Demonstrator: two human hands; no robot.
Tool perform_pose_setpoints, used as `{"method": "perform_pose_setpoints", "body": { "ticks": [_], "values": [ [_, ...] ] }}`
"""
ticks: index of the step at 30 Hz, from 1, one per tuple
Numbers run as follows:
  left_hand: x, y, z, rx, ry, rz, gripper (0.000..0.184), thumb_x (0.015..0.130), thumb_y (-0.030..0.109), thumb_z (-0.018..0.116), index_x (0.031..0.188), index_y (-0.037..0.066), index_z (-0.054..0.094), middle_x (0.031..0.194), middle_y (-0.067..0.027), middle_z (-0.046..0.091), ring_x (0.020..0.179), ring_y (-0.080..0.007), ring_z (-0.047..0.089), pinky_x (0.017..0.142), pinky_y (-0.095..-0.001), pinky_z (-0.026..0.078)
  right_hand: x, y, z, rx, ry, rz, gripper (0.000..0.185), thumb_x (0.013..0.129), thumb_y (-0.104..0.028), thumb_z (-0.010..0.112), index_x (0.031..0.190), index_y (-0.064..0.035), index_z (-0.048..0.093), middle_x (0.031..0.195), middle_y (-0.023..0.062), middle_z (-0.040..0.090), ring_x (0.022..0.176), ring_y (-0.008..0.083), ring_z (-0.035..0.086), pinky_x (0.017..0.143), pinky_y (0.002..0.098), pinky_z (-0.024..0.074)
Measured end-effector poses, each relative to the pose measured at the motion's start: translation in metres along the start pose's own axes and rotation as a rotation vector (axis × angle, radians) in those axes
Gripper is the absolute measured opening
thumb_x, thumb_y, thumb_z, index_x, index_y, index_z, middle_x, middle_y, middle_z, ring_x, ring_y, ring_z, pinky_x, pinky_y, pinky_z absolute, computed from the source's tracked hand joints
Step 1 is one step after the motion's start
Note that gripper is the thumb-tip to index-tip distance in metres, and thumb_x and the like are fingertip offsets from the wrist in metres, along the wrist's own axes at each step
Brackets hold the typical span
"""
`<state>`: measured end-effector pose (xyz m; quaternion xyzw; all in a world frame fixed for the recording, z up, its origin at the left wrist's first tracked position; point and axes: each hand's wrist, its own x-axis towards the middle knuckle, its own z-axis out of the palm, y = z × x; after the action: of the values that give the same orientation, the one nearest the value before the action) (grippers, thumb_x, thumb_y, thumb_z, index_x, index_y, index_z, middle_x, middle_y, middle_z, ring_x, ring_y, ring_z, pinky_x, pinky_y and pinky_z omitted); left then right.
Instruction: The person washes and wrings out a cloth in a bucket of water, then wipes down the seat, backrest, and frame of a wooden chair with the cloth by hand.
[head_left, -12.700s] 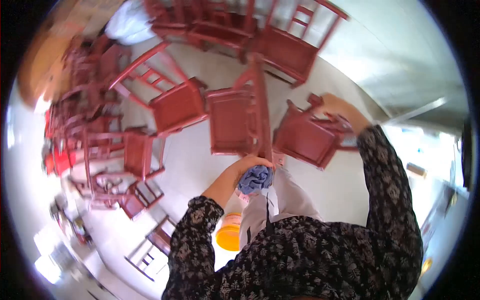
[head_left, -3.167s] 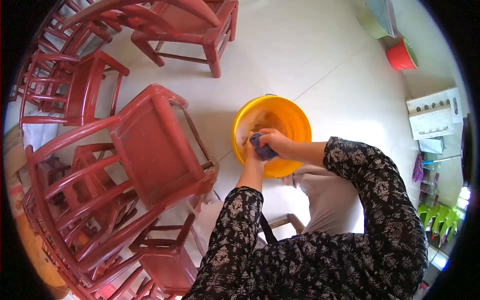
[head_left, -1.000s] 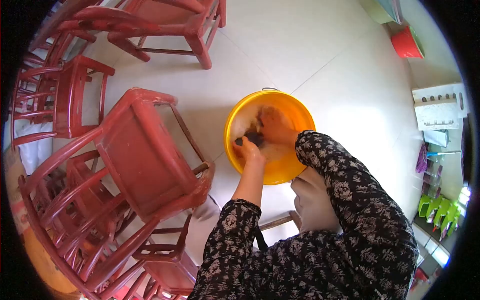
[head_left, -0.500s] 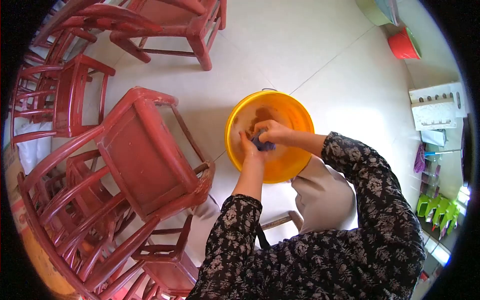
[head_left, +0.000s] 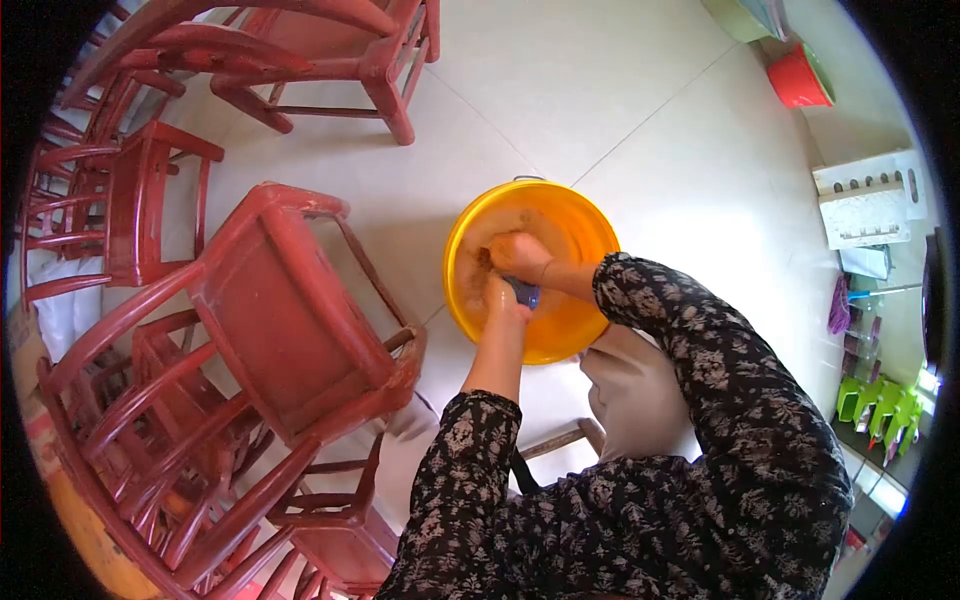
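A yellow bucket [head_left: 612,235] with cloudy water in it stands on the floor in front of me, and both hands are inside it. My left hand [head_left: 500,294] is closed on a wet, dark blue-grey cloth [head_left: 525,292], which sticks out beside the thumb and palm. Just above it in the view, my right hand [head_left: 520,256] is curled low at the water, tinted orange by the bucket. Its fingertips point left and are partly hidden, so what they grip does not show.
A red wooden chair [head_left: 295,320] stands close on the left, with several more red chairs behind it. Another chair [head_left: 375,65] is at the top. Along the right wall are a red bucket [head_left: 800,80], a white rack [head_left: 865,210] and green clips [head_left: 882,410].
My right hand has moved slightly left and down into the bucket, off the visible part of the cloth. The left hand still holds the cloth. The view has shifted a little.
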<state>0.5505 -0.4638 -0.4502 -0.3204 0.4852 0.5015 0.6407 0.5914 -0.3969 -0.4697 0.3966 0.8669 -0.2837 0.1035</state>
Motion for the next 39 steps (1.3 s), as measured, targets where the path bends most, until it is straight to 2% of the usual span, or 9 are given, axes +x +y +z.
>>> {"method": "perform_pose_setpoints", "body": {
  "ticks": [1, 3, 4, 6, 12, 18, 22, 28, 39],
  "values": [
    [0.001, 0.001, -0.002, 0.005, 0.005, 0.004, 0.036, 0.089, 0.042, 0.044, 0.111, 0.016, 0.054, 0.103, -0.005, 0.06, 0.094, -0.0218, 0.058, 0.077, -0.0421, 0.051, -0.01, 0.004, -0.002, 0.008, 0.002, -0.001, 0.022, 0.078, -0.02, 0.055, 0.091, -0.0055, 0.065, 0.084, 0.0172, 0.064, 0.081, 0.0316, 0.063, 0.074, 0.0389, 0.0506],
    [0.006, -0.001, -0.009, -0.129, -0.07, 0.03, 0.039, 0.091, 0.04, 0.043, 0.119, 0.014, 0.05, 0.113, -0.0075, 0.056, 0.103, -0.0236, 0.055, 0.085, -0.0436, 0.047, -0.037, 0.006, -0.015, 1.22, 0.199, 0.031, 0.036, 0.085, -0.021, 0.047, 0.117, -0.0053, 0.055, 0.116, 0.0198, 0.055, 0.111, 0.0289, 0.051, 0.097, 0.0397, 0.0364],
    [0.009, -0.003, -0.013, -0.125, -0.061, 0.029, 0.039, 0.091, 0.04, 0.043, 0.119, 0.014, 0.05, 0.113, -0.0075, 0.056, 0.103, -0.0236, 0.055, 0.085, -0.0436, 0.047, -0.027, 0.006, -0.023, 1.228, 0.197, 0.036, 0.036, 0.085, -0.021, 0.047, 0.117, -0.0053, 0.055, 0.116, 0.0198, 0.055, 0.111, 0.0289, 0.051, 0.097, 0.0397, 0.0364],
    [0.019, -0.001, -0.02, -0.186, 0.028, 0.238, 0.046, 0.092, 0.038, 0.042, 0.13, 0.013, 0.039, 0.128, -0.0094, 0.045, 0.115, -0.0256, 0.047, 0.094, -0.0442, 0.042, 0.012, 0.014, -0.044, -0.282, -0.287, 0.027, 0.044, 0.081, -0.017, 0.048, 0.124, -0.0046, 0.049, 0.127, 0.0192, 0.047, 0.122, 0.03, 0.042, 0.1, 0.0391, 0.0341],
    [0.045, -0.006, -0.036, -0.144, 0.031, 0.175, 0.054, 0.093, 0.03, 0.043, 0.14, 0.022, 0.018, 0.143, -0.008, 0.026, 0.124, -0.029, 0.036, 0.099, -0.0469, 0.035, -0.02, 0.029, 0.016, -0.599, 0.398, -0.195, 0.036, 0.076, -0.018, 0.053, 0.109, -0.0022, 0.058, 0.111, 0.0208, 0.058, 0.107, 0.0312, 0.054, 0.089, 0.0426, 0.0435],
    [0.012, 0.001, -0.025, 0.07, 0.017, -0.115, 0.059, 0.09, 0.051, 0.036, 0.14, 0.025, 0.018, 0.144, -0.0065, 0.024, 0.124, -0.033, 0.035, 0.09, -0.0596, 0.036, -0.004, 0.016, -0.038, -0.009, -0.352, 0.297, 0.037, 0.074, -0.017, 0.057, 0.108, -0.0029, 0.058, 0.115, 0.0181, 0.057, 0.107, 0.029, 0.055, 0.09, 0.0388, 0.0423],
    [-0.014, 0.007, -0.011, -0.013, -0.081, -0.19, 0.063, 0.085, 0.062, 0.033, 0.136, 0.024, 0.027, 0.14, -0.0074, 0.03, 0.121, -0.0339, 0.038, 0.083, -0.0636, 0.037, -0.018, 0.008, -0.038, 0.432, -0.156, 0.02, 0.032, 0.071, -0.013, 0.056, 0.1, -0.0008, 0.061, 0.103, 0.0168, 0.062, 0.098, 0.0269, 0.059, 0.083, 0.0363, 0.0464],
    [0.008, 0.005, -0.023, -0.128, -0.552, -0.085, 0.055, 0.082, 0.064, 0.037, 0.102, 0.016, 0.055, 0.096, -0.0084, 0.059, 0.083, -0.0252, 0.059, 0.062, -0.0398, 0.05, -0.065, -0.037, -0.079, 0.96, -0.164, 0.176, 0.03, 0.069, -0.018, 0.057, 0.092, 0.0007, 0.058, 0.082, 0.0123, 0.059, 0.078, 0.0198, 0.056, 0.074, 0.0319, 0.0452],
    [0.018, -0.001, -0.013, -0.073, -0.229, 0.041, 0.045, 0.09, 0.048, 0.036, 0.114, 0.013, 0.052, 0.107, -0.007, 0.057, 0.094, -0.0239, 0.058, 0.078, -0.0394, 0.05, -0.019, -0.003, -0.004, 0.401, 0.106, 0.184, 0.023, 0.079, -0.022, 0.053, 0.093, -0.0029, 0.053, 0.09, 0.0195, 0.062, 0.087, 0.0351, 0.059, 0.071, 0.0425, 0.0459]
  ]
}}
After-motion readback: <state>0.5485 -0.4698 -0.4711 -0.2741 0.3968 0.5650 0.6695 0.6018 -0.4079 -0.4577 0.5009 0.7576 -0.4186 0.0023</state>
